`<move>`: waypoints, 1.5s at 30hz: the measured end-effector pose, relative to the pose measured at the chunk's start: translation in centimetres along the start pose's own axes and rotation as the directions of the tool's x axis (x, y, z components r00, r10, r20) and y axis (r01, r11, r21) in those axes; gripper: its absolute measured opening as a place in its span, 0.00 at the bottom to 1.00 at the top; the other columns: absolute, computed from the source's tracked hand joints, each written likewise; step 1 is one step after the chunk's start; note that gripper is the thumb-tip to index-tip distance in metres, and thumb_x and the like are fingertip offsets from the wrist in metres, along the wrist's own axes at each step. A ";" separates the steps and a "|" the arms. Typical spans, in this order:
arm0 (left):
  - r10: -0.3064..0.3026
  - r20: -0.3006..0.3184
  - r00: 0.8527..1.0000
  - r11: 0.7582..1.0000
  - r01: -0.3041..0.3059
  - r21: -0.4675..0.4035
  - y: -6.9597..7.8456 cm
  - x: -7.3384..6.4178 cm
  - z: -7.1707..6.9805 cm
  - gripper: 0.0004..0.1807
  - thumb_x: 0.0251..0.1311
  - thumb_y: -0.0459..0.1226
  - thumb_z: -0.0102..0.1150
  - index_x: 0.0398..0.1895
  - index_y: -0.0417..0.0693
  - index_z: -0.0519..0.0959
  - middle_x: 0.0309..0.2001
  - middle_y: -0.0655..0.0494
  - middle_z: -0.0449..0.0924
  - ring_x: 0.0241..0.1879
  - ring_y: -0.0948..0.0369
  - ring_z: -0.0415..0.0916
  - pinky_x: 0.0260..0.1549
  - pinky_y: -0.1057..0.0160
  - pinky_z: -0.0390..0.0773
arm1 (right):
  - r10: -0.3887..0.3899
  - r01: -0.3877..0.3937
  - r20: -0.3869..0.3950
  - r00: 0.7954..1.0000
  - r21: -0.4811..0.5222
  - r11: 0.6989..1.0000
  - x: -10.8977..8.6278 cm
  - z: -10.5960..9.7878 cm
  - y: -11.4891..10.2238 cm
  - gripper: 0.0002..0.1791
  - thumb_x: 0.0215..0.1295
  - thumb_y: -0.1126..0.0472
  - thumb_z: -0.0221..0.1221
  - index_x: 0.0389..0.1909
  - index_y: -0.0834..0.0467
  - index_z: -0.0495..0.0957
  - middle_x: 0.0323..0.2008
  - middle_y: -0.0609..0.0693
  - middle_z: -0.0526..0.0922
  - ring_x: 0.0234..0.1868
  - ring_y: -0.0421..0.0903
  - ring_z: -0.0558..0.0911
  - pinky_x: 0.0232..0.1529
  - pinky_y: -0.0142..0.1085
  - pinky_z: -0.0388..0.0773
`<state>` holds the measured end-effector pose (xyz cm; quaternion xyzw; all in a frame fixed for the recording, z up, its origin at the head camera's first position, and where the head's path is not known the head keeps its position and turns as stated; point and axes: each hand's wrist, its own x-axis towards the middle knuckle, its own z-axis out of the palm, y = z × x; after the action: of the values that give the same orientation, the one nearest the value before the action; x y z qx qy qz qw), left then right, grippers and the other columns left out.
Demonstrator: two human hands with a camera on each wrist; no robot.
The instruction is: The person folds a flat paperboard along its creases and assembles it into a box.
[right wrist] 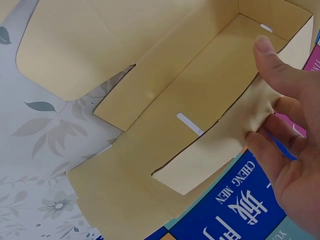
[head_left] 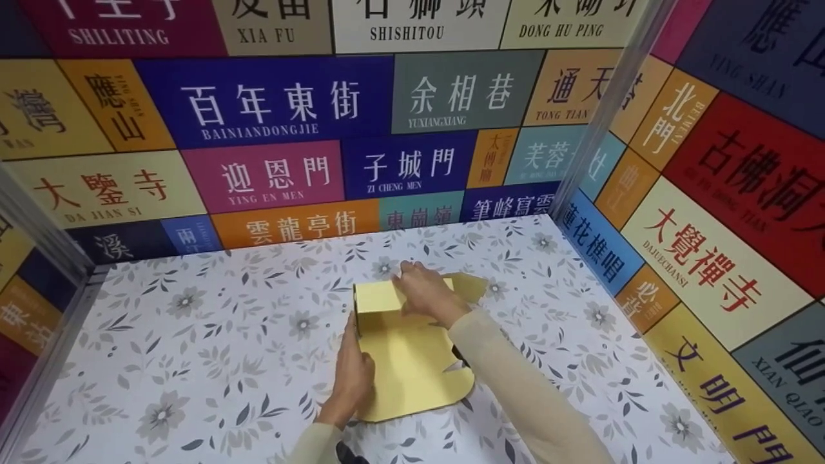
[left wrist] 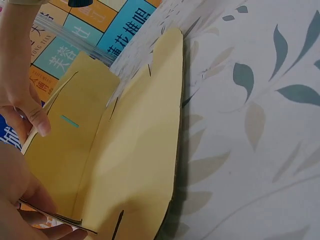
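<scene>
A yellow cardboard box (head_left: 412,367), partly folded, lies on the table with its broad panel toward me and its far wall raised. My right hand (head_left: 425,293) grips the folded-over strip along the top of that far wall. In the right wrist view, the thumb of the right hand (right wrist: 285,100) lies over the wall's edge and its curled fingers press the strip's outer face. At the box's left end, my left hand (head_left: 351,370) holds the side flap. Up close, the left hand (left wrist: 15,190) has its fingers at the flap's dark edge. Slots show in the cardboard (left wrist: 145,135).
A flower-and-leaf patterned table top (head_left: 193,348) lies under the box. Panels printed with place names (head_left: 271,103) stand behind it, and a similar wall (head_left: 696,238) rises on the right. An end flap (head_left: 469,288) sticks out at the box's far right.
</scene>
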<state>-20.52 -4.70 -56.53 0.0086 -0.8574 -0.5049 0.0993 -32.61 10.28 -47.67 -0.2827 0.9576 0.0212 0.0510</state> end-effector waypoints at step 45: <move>-0.009 0.037 0.999 0.970 0.018 -0.242 -1.7 3.4 -1.4 0.33 0.66 0.22 0.53 0.74 0.39 0.61 0.62 0.30 0.67 0.60 0.37 0.74 0.55 0.48 0.82 | -0.060 0.060 0.004 0.998 0.042 0.997 0.0 -0.5 0.6 0.38 0.54 0.53 0.69 0.66 0.62 0.74 0.56 0.60 0.76 0.54 0.60 0.78 0.55 0.50 0.82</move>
<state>-23.74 -7.11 -56.78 -0.0067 -0.7909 -0.6066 0.0807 -32.97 10.71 -47.22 -0.3103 0.9487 0.0005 0.0599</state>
